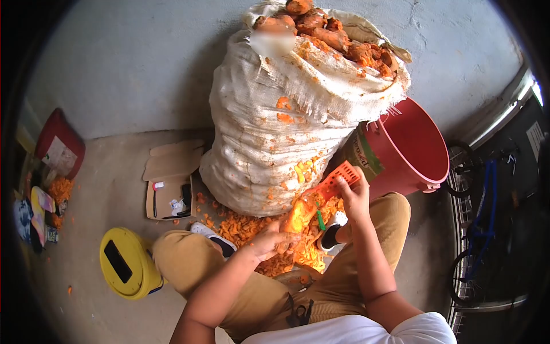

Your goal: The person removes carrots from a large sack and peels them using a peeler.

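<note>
My left hand (270, 239) has its fingers wrapped round a wet, orange-fleshed chunk (297, 218); its kind is unclear. My right hand (355, 194) grips a red plastic tool with rows of holes (338, 178), thumb on its face. The tool's lower end meets or nearly meets the top of the chunk. A small green strip (320, 218) shows just right of the chunk. Beneath both hands, between my shoes, lies a heap of orange shavings (235, 226). Behind them stands a bulging white woven sack (263, 132), with orange-brown lumps (329, 37) at its mouth.
A tilted red bucket (409, 143) leans beside the sack. On the left are an open cardboard box (166, 178) and a yellow bucket (129, 246) with a phone (117, 261) on its lid. Another red container (60, 143) stands far left; a blue bicycle (484, 212) is at right.
</note>
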The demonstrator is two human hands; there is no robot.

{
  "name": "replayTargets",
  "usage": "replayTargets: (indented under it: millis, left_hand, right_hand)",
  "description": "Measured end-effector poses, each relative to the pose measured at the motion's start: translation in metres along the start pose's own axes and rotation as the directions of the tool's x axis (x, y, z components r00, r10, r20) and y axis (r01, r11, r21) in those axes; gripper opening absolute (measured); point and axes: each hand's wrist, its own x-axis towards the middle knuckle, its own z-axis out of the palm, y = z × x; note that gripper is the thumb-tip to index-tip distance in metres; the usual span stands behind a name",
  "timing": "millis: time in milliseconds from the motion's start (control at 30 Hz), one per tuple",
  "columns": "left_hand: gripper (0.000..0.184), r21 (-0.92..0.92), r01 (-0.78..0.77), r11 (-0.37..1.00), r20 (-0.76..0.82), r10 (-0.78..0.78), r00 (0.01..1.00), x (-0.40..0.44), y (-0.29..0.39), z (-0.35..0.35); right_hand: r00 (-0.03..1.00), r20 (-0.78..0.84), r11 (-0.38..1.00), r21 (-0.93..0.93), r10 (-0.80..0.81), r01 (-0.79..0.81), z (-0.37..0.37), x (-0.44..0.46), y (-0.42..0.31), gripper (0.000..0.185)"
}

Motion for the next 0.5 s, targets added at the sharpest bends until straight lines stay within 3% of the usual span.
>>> replayTargets:
  millis: [100, 133, 167, 233, 300, 333, 367, 400, 433, 467, 500]
  left_hand:
    - [0.028, -0.062, 0.019, 0.998, -0.128, -0.027, 0.991, 0.002, 0.004, -0.017]
    - [0.022, -0.067, -0.021, 0.998, -0.260, 0.003, 0.966, 0.002, 0.010, -0.021]
    - [0.023, -0.071, -0.086, 0.994, -0.341, 0.057, 0.938, 0.001, 0.013, -0.032]
    - [0.023, -0.043, -0.321, 0.946, -0.496, 0.259, 0.829, -0.008, 0.027, -0.041]
    - [0.023, -0.084, -0.476, 0.876, -0.580, 0.345, 0.738, -0.015, 0.039, -0.057]
    - [0.021, -0.129, -0.552, 0.824, -0.548, 0.405, 0.732, -0.019, 0.045, -0.065]
    - [0.018, -0.147, -0.578, 0.803, -0.574, 0.406, 0.711, -0.025, 0.051, -0.064]
    - [0.016, -0.156, -0.588, 0.793, -0.575, 0.412, 0.707, -0.028, 0.054, -0.067]
    - [0.014, -0.162, -0.600, 0.784, -0.573, 0.420, 0.704, -0.029, 0.057, -0.069]
    - [0.013, -0.190, -0.591, 0.784, -0.588, 0.391, 0.708, -0.029, 0.059, -0.068]
    - [0.013, -0.219, -0.583, 0.782, -0.602, 0.362, 0.711, -0.029, 0.057, -0.067]
  right_hand:
    - [0.973, 0.218, 0.995, 0.042, 0.076, -0.087, -0.002, 0.003, 0.001, 0.021]
    - [0.961, 0.262, 0.992, 0.067, 0.086, -0.107, -0.003, 0.008, 0.003, 0.021]
    - [0.947, 0.309, 0.988, 0.091, 0.094, -0.127, -0.003, 0.014, 0.005, 0.022]
    - [0.847, 0.509, 0.900, 0.284, 0.151, -0.331, -0.001, 0.026, 0.013, 0.024]
    - [0.767, 0.612, 0.770, 0.391, 0.192, -0.504, 0.007, 0.037, 0.035, 0.027]
    - [0.731, 0.647, 0.706, 0.413, 0.217, -0.575, 0.011, 0.047, 0.064, 0.030]
    - [0.758, 0.579, 0.781, 0.307, 0.300, -0.544, 0.026, 0.055, 0.078, 0.026]
    - [0.840, 0.440, 0.938, -0.275, 0.318, -0.211, 0.032, 0.063, 0.087, 0.023]
    - [0.919, 0.329, 0.616, -0.777, 0.219, 0.131, 0.036, 0.070, 0.094, 0.022]
    - [0.914, 0.368, 0.643, -0.744, 0.173, 0.179, 0.033, 0.074, 0.099, 0.028]
    - [0.883, 0.348, 0.784, -0.620, 0.316, -0.036, 0.036, 0.076, 0.093, 0.021]
